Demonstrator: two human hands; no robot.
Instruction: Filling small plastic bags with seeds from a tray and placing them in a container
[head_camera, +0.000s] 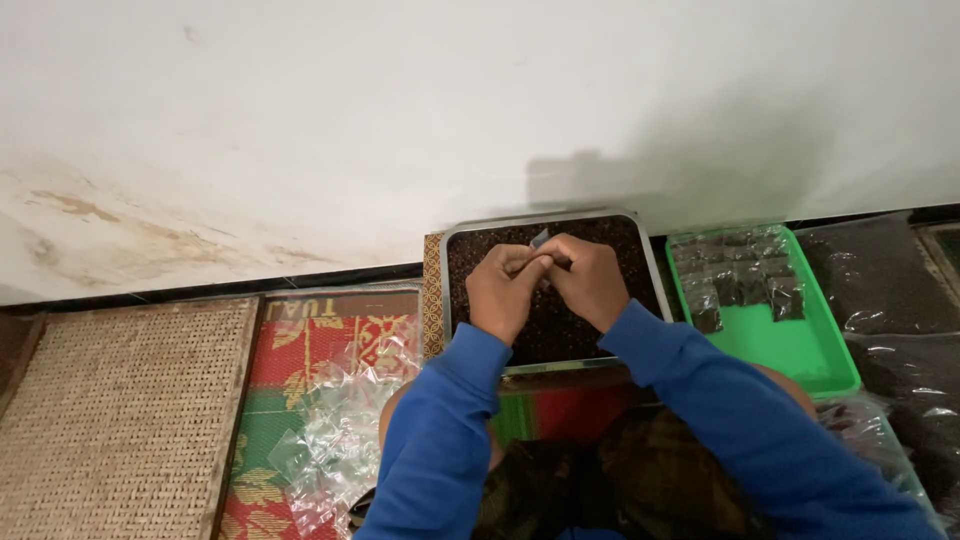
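Over the metal tray, against the white wall:

- Left hand (503, 290): above the middle of the tray, fingers curled and pinching a small clear plastic pouch (541, 240) at its lower edge; blue sleeve runs back towards the near edge.
- Right hand (590, 280): just beside the left, touching it at the fingertips, fingers closed on the same pouch from the other side.
- Small clear plastic pouch: held between both hands over the tray's far half; only a pale corner shows above the fingers, contents cannot be told.
- Metal tray (650, 262): rectangular, rounded corners, filled with dark, fine-grained loose material (560, 330); far edge close to the wall.
- Green plastic tray (800, 350): just beside the metal tray's right edge; near half bare.
- Filled pouches (745, 280): small clear packets of dark material, lying in rows in the green tray's far half.
- Empty clear pouches (335, 430): loose heap on the red and green patterned mat (300, 350), left of the person's knee.
- Woven straw mat (110, 420): at the far left, alongside the patterned mat.
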